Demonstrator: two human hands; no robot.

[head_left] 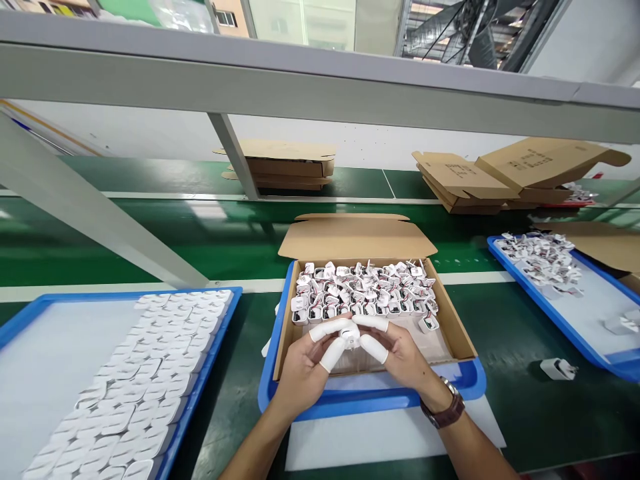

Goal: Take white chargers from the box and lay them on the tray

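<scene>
My left hand and my right hand meet over the front of an open cardboard box. White finger cots cover the thumbs and forefingers. Between the fingertips of both hands is a small white plastic part, partly hidden by them. Rows of white plastic housings with thin wires and small parts fill the back of the box. One housing sits apart at the right, in front of the rows. A blue tray lies under the box.
To the left, a blue-rimmed tray holds rows of white covers. A tray of wired parts stands at the right, near a lone white housing. Cardboard boxes lie behind, and a grey frame bar crosses above.
</scene>
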